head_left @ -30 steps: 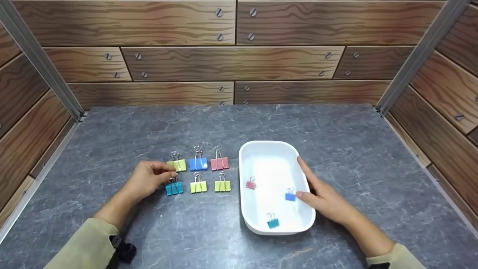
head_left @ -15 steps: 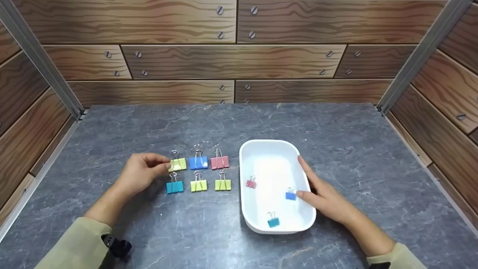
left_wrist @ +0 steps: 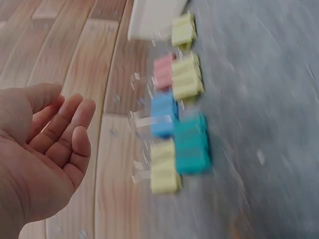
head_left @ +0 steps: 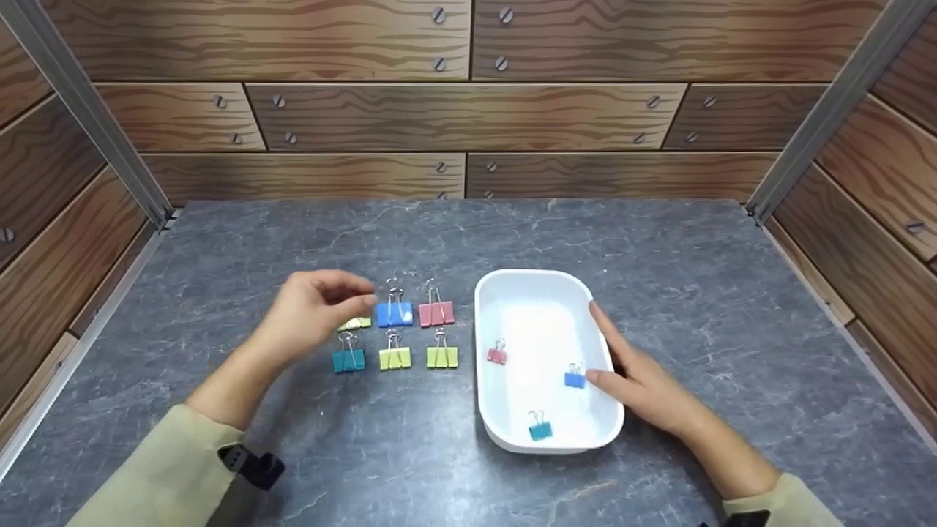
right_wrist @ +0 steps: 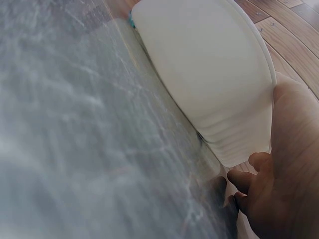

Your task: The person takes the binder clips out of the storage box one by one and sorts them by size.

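My left hand [head_left: 315, 311] hovers at the left end of two rows of binder clips, fingers loosely bent and nothing in them. It partly hides a yellow binder clip [head_left: 359, 323] in the back row in the head view. Beside that lie a blue binder clip [head_left: 395, 314] and a red one. In front are a teal binder clip [head_left: 349, 360] and two yellow ones. My right hand [head_left: 644, 391] grips the right side of a white plastic tub [head_left: 531, 329], thumb over the rim. Inside it lie small red, blue [head_left: 575, 380] and teal clips, spread apart.
The grey marbled tabletop [head_left: 410, 454] carries everything. Wood-patterned panels [head_left: 468, 117] close off the back and both sides, with metal posts at the corners. The tub stands just right of the clip rows.
My left hand went from near the teal clip to the back-row yellow clip's left edge, then rose and shifted right toward the blue clip. The right hand stays on the tub.
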### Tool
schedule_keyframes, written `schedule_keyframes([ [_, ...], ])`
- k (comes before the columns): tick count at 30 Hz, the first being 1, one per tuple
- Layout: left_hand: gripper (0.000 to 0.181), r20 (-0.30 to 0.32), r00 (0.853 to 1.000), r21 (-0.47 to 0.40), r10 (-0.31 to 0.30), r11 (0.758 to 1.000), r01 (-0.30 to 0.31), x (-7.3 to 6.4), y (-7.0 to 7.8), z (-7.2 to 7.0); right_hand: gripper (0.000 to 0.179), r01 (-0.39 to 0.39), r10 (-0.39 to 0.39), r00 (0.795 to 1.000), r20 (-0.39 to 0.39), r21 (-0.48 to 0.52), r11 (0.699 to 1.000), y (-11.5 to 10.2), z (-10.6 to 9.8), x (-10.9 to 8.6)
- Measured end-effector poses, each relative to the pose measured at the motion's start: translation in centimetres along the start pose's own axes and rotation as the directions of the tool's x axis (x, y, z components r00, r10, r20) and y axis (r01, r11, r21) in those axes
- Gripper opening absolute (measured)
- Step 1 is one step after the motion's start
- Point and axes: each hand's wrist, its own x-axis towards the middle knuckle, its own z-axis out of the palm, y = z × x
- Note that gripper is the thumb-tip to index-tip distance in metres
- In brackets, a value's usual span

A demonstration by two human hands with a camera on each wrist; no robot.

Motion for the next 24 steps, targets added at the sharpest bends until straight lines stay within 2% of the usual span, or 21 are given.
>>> schedule_keyframes([
  [4,0.016,0.062,0.996,-0.021,0.059,0.998,-0.058,0.8,2.1,2.2,0.086,-0.01,0.01,1.0,-0.005,-0.01,1.0,0.1,0.0,0.0],
  [8,0.017,0.138,0.984,-0.058,0.109,0.993,-0.102,1.7,4.1,4.9,0.086,-0.012,0.012,1.0,-0.002,-0.013,1.0,0.0,0.0,0.0],
  [16,0.019,0.277,0.937,-0.092,0.215,0.976,-0.197,3.6,6.7,10.8,0.086,-0.023,0.023,1.0,0.019,0.024,0.999,-0.1,-0.1,0.0],
  [20,0.017,0.328,0.916,-0.112,0.23,0.973,-0.204,4.5,7.1,13.9,0.086,-0.033,0.032,0.999,0.029,0.029,0.999,-0.1,-0.1,0.0],
  [24,0.016,0.367,0.911,-0.122,0.189,0.98,-0.154,5.3,7.0,16.5,0.087,-0.031,0.03,0.999,0.035,0.04,0.999,0.0,-0.1,0.1],
])
